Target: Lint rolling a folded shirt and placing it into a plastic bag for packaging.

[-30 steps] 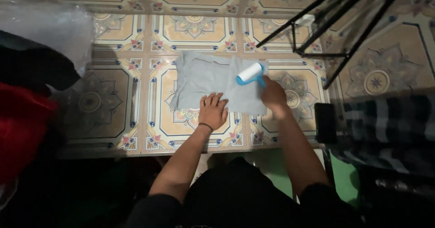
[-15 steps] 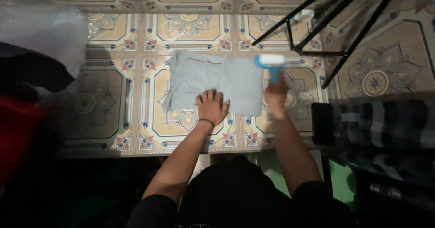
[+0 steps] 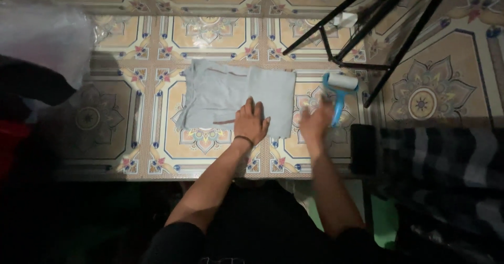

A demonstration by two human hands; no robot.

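A folded grey cloth (image 3: 226,93) lies flat on the patterned tile floor (image 3: 115,117). My left hand (image 3: 251,120) rests palm down on the cloth's near edge, fingers spread. A lint roller (image 3: 338,88) with a white roll and a blue handle lies on the tiles to the right of the cloth. My right hand (image 3: 315,122) is blurred, just left of the roller's handle, with fingers apart and nothing in it.
Black tripod legs (image 3: 367,38) stand at the back right, just beyond the roller. A dark flat object (image 3: 362,148) and a checked cloth (image 3: 446,159) lie at the right. A clear plastic bag (image 3: 44,35) and dark and red clothes (image 3: 21,117) are piled at the left.
My right hand carried the lint roller off the cloth to the right, set it on the tiles and let go. My left hand stayed on the cloth.
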